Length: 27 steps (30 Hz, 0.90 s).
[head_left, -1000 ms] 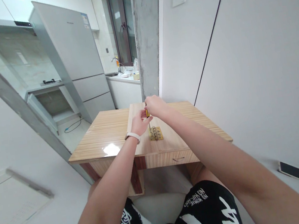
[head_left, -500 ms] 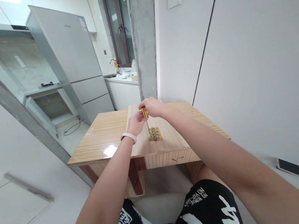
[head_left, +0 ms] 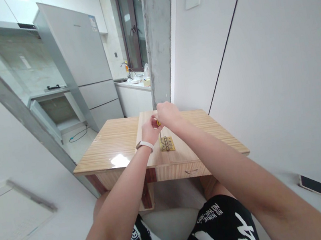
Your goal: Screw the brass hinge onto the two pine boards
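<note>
Screwdriver [head_left: 158, 123] in both hands, above hinge [head_left: 167, 143]

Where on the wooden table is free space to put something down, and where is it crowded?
The table is bare left of the raised board, out to its left edge, and on the right strip. It is crowded at the brass hinge, where the left hand and right hand grip the screwdriver.

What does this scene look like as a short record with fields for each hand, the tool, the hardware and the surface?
left hand: closed around the screwdriver, white band on the wrist
right hand: gripping the top of the screwdriver
screwdriver: yellow handle, upright, shaft down to the hinge
hinge: brass, flat on the board
board: light wood, lying on the table
table: wood grain, drawer at the front
</note>
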Motion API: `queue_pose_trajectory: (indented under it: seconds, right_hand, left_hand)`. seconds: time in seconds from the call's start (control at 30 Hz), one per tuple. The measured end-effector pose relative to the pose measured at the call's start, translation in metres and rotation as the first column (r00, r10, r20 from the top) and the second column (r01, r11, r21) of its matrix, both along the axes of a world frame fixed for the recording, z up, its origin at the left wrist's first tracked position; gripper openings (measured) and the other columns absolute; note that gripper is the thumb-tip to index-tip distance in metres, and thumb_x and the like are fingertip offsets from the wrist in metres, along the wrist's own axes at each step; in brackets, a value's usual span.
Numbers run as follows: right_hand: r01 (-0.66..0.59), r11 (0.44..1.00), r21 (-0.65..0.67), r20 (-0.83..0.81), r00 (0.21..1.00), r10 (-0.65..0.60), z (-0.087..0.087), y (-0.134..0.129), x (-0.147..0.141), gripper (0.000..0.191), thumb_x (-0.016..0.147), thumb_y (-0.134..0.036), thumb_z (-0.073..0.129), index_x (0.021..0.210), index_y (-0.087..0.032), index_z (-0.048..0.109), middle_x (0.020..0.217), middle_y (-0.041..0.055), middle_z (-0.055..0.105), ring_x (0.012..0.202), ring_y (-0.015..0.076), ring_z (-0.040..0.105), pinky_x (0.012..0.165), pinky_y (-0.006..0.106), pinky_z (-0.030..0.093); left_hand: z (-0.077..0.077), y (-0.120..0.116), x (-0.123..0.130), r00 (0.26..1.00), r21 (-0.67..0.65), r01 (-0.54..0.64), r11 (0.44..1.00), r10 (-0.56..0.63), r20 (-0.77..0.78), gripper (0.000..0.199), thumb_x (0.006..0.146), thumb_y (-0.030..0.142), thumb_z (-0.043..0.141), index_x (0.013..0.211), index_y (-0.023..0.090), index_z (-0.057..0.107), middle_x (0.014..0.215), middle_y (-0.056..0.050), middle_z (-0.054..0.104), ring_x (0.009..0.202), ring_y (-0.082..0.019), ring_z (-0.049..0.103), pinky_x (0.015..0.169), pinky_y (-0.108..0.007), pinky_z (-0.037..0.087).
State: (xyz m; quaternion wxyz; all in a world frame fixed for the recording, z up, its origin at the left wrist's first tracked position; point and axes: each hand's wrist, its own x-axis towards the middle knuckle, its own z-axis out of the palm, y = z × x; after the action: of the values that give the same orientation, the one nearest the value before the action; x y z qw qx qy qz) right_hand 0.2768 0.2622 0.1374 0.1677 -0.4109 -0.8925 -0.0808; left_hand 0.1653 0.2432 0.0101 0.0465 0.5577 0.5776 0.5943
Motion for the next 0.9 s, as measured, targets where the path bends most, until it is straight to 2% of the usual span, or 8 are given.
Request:
queue_pose_trajectory:
  seconds: [0.13,0.27,0.43,0.53,0.63,0.77,0.9]
  right_hand:
    - [-0.023,1.000,-0.018,0.025,0.999,0.023,-0.002,0.003,-0.001,0.024,0.096,-0.030,0.061,0.102,-0.012,0.076,0.102,0.0219,0.075,0.098,0.0301,0.073,0.084,0.032,0.053]
    - [-0.098,0.994,-0.044,0.050,0.994,0.100,0.001,0.012,0.001,0.020,0.094,-0.025,0.063,0.102,-0.012,0.077,0.101,0.0198,0.076,0.095,0.0288,0.073,0.079,0.030,0.052]
    - [-0.190,0.978,-0.086,0.102,0.975,0.198,0.002,0.020,0.003,0.017,0.092,-0.018,0.063,0.097,-0.014,0.079,0.099,0.0171,0.077,0.095,0.0247,0.072,0.076,0.026,0.047]
    - [-0.228,0.969,-0.093,0.099,0.966,0.237,0.002,0.023,0.005,0.020,0.091,-0.015,0.063,0.103,-0.014,0.079,0.102,0.0157,0.077,0.097,0.0233,0.071,0.077,0.024,0.046]
    - [-0.276,0.956,-0.103,0.081,0.955,0.284,0.001,0.028,0.007,0.026,0.090,-0.011,0.062,0.109,-0.016,0.079,0.106,0.0122,0.078,0.099,0.0221,0.071,0.079,0.024,0.046]
    - [-0.299,0.944,-0.140,0.051,0.950,0.308,-0.002,0.032,0.009,0.032,0.090,-0.010,0.063,0.119,-0.017,0.076,0.116,0.0102,0.076,0.107,0.0214,0.070,0.086,0.023,0.047]
    - [-0.263,0.950,-0.168,0.001,0.964,0.267,-0.003,0.029,0.013,0.048,0.091,-0.030,0.072,0.137,-0.017,0.065,0.126,0.0138,0.072,0.117,0.0237,0.067,0.093,0.026,0.047]
  left_hand:
    - [-0.002,0.001,-0.002,1.000,-0.021,0.029,0.999,-0.028,0.007,0.019,0.079,0.022,0.077,0.092,0.018,0.064,0.083,-0.003,0.071,0.074,-0.016,0.066,0.072,-0.030,0.052]
    - [-0.008,0.005,-0.011,0.981,-0.060,0.179,0.982,-0.174,0.087,0.026,0.082,0.025,0.078,0.103,0.017,0.065,0.099,-0.011,0.076,0.094,-0.024,0.072,0.083,-0.039,0.057]
    - [-0.013,0.014,-0.021,0.884,-0.007,0.409,0.913,-0.394,0.254,0.034,0.085,0.020,0.073,0.118,0.015,0.064,0.118,-0.015,0.073,0.112,-0.025,0.070,0.100,-0.043,0.055]
    - [-0.012,0.016,-0.023,0.842,0.008,0.478,0.878,-0.460,0.283,0.036,0.084,0.016,0.071,0.119,0.015,0.065,0.121,-0.015,0.073,0.114,-0.024,0.069,0.104,-0.043,0.053]
    - [-0.010,0.016,-0.023,0.841,0.004,0.479,0.878,-0.460,0.284,0.033,0.085,0.014,0.069,0.117,0.017,0.065,0.119,-0.013,0.074,0.111,-0.023,0.070,0.102,-0.042,0.054]
    - [-0.011,0.015,-0.022,0.887,-0.009,0.397,0.918,-0.381,0.259,0.027,0.082,0.016,0.072,0.109,0.017,0.066,0.107,-0.011,0.076,0.102,-0.021,0.073,0.096,-0.039,0.056]
    - [-0.008,0.010,-0.020,0.959,-0.053,0.252,0.966,-0.241,0.148,0.021,0.079,0.021,0.076,0.096,0.019,0.063,0.091,-0.005,0.075,0.085,-0.018,0.072,0.083,-0.034,0.056]
